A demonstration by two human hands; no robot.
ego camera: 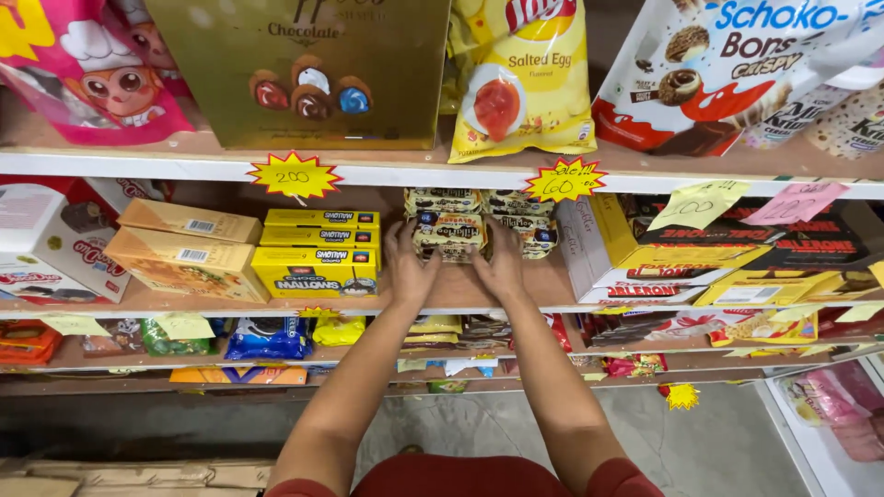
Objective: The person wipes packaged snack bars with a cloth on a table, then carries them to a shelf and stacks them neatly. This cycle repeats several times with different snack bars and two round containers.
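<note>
The stack of cookie packs [448, 228] is sitting on the middle shelf [460, 293], just right of the yellow boxes [316, 258]. I'm pressing my left hand [408, 262] and right hand [500, 262] against its sides, fingers spread and clamping the lowest pack between them.

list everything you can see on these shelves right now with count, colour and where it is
biscuit packs: stack, count unclear, cream and dark, middle shelf centre
yellow boxes: three stacked, left of the packs
tan boxes: two, further left
gold box: one, top shelf
yellow chip bag: one, top shelf, right of the gold box
starburst tags: two, yellow, shelf edge
left hand: on the packs' left side
right hand: on their right side
</note>
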